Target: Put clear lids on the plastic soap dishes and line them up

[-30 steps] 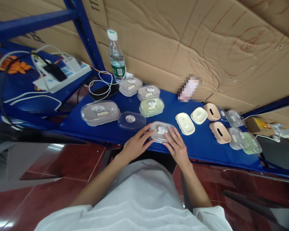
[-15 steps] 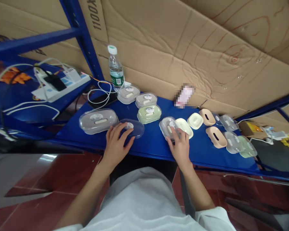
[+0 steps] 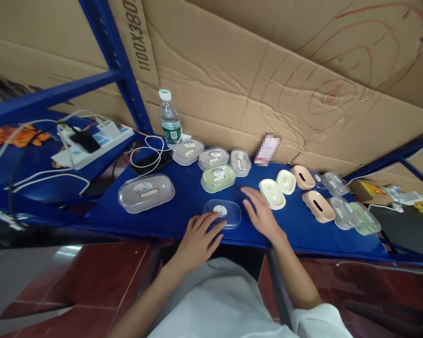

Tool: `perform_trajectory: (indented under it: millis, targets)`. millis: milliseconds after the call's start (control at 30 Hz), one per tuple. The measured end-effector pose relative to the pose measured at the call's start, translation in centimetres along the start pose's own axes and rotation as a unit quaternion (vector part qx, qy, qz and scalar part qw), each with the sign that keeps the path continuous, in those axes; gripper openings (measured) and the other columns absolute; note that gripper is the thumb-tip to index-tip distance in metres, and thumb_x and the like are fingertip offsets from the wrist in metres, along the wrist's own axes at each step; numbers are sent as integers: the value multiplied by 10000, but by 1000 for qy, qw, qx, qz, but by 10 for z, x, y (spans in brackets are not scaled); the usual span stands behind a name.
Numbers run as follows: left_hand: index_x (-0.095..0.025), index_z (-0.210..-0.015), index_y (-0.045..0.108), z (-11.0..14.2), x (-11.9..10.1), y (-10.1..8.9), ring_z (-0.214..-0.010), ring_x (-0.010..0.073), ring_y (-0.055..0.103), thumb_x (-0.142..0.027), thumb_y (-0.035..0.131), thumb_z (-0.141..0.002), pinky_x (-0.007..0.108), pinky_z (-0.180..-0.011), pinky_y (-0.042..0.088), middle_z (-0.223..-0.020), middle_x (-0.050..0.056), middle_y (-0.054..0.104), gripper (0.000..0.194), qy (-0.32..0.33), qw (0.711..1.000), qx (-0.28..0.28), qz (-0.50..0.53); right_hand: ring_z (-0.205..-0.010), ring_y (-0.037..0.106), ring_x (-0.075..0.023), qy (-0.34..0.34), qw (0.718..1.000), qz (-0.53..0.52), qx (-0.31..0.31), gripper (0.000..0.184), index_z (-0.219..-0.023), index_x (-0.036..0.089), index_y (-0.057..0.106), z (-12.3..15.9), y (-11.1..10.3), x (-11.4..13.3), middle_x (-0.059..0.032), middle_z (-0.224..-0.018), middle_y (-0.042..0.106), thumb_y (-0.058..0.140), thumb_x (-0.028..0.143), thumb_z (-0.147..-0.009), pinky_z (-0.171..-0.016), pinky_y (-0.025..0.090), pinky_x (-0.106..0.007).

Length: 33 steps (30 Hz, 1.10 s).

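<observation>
A clear lid (image 3: 232, 217) with a round sticker lies near the front edge of the blue table. My left hand (image 3: 200, 238) has its fingers spread over the left part of that lid, with fingertips at the sticker. To the right, my right hand (image 3: 262, 217) is open and holds nothing, beside a cream oval dish (image 3: 273, 193). A smaller cream piece (image 3: 286, 182) lies just behind the dish. Behind the lid are a green lidded soap box (image 3: 217, 178) and a small grey lidded soap box (image 3: 240, 163). A larger grey lidded box (image 3: 147, 193) sits to the left.
Two peach slotted pieces (image 3: 319, 206) and several clear-lidded boxes stand at the right. A water bottle (image 3: 170, 122), white cable (image 3: 158, 162) and phone (image 3: 268, 149) are at the back. Blue shelf posts (image 3: 120, 70) and a power strip (image 3: 91, 145) flank the left.
The small grey box has gone from under my right hand to the back row, and that hand is now empty. My left hand and the clear lid have moved right and nearer.
</observation>
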<state>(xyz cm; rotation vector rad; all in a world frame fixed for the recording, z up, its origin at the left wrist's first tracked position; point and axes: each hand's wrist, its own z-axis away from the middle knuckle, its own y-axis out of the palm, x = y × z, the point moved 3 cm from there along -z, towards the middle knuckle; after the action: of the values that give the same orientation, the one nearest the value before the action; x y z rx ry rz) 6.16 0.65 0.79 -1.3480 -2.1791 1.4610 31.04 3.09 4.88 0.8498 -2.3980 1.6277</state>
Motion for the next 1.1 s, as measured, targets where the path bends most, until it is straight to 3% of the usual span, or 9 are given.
perform_trajectory:
  millis: [100,233,333,500,633,700,833,967,1100]
  targets:
    - [-260,-1483,624,-3,-10,9,-1335,299,624,-206,515,-1074,503,-1052,534,-1525,126,640,427,38,998,41,20,-1543,495,-290,-42,997,2,65,521,-1611,321,507,45,8,19,-98,-1623,565,561,413,-1100,-1248,472,-547]
    - [-274,-1563,552,-18,-7,12,-1401,277,597,-209,487,-1093,485,-1132,506,-1591,120,588,479,61,995,66,32,-1577,441,-325,-13,997,49,63,589,-1643,337,462,79,8,16,-102,-1676,500,611,420,-1079,-1242,461,-589]
    - [-300,-1555,571,-42,10,5,-1484,320,542,-275,520,-1094,546,-1206,448,-1648,131,531,464,54,998,40,-2,-1585,421,-329,30,996,77,36,553,-1639,340,470,90,0,2,-102,-1687,483,575,373,-1097,-1241,448,-600]
    - [-287,-1567,561,-72,46,-4,-1549,431,461,-382,595,-1065,728,-1260,295,-1691,161,477,512,-19,997,20,-70,-1578,432,-339,65,995,80,16,577,-1663,337,431,99,-10,-6,-116,-1688,481,561,398,-1103,-1244,427,-614]
    - [-250,-1555,578,-65,36,0,-1548,448,462,-382,571,-1075,724,-1250,315,-1690,188,470,498,-59,994,-8,-90,-1590,435,-279,44,998,19,37,607,-1691,302,367,92,-17,-11,-106,-1676,507,531,408,-1116,-1291,400,-548]
    - [-259,-1577,553,-60,16,8,-1565,407,454,-378,558,-1083,661,-1260,356,-1700,174,458,509,-24,998,15,-62,-1567,472,-259,46,998,21,22,561,-1670,289,404,83,-25,-25,-103,-1651,541,501,392,-1128,-1310,373,-538]
    - [-316,-1559,566,-56,-14,25,-1526,338,515,-405,597,-1071,566,-1237,440,-1672,110,514,497,72,993,96,-7,-1503,543,-335,116,984,128,-41,420,-1502,251,631,71,-44,-68,-146,-1531,650,529,353,-1108,-1289,327,-671]
    - [-312,-1437,668,-49,0,18,-1371,340,634,-349,592,-1073,528,-1106,546,-1514,119,649,374,31,997,54,-40,-1378,654,-256,69,995,67,22,436,-1372,253,726,80,-46,-84,-118,-1429,714,446,145,-1056,-1265,412,-615]
    - [-292,-1418,666,-28,17,2,-1293,358,643,-361,622,-1056,544,-1060,576,-1424,147,656,371,-7,999,12,-47,-1553,482,-258,55,996,75,-6,526,-1442,282,677,100,-63,-95,-95,-1597,588,400,112,-1028,-1290,356,-626]
